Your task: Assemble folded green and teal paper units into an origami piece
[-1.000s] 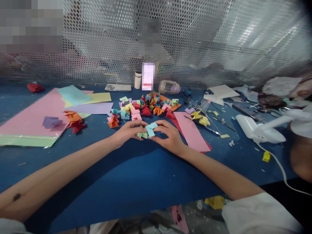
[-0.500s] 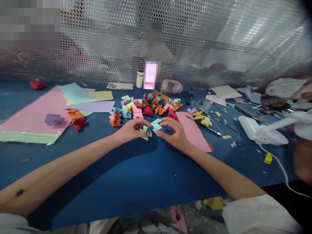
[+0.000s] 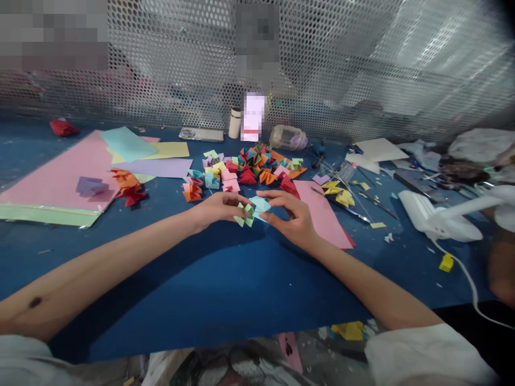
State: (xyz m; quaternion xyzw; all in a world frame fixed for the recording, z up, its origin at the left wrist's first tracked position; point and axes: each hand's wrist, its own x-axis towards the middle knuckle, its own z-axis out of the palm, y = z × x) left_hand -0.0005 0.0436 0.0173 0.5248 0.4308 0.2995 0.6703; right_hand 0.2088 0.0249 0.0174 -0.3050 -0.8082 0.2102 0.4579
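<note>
My left hand (image 3: 219,209) pinches a light green folded paper piece (image 3: 244,215) between thumb and fingers. In my right hand (image 3: 292,214) a light blue folded paper piece (image 3: 260,205) is gripped at its right side. The two pieces meet edge to edge above the blue table; whether they interlock I cannot tell. Just beyond my hands lies a heap of colourful folded paper units (image 3: 253,166), with pink units (image 3: 230,179) and orange units (image 3: 192,192) at its near left side.
Paper sheets (image 3: 64,171) lie at the left with an orange and red folded piece (image 3: 127,185) beside them. Pink paper (image 3: 322,209), tweezers (image 3: 376,202) and a white lamp (image 3: 440,217) are on the right. A jar (image 3: 287,138) lies at the back. Another person's arm (image 3: 501,257) shows far right.
The light blue piece has come closer against the green one and turned slightly. More of the green piece shows below my left fingers. The whole view has shifted a little.
</note>
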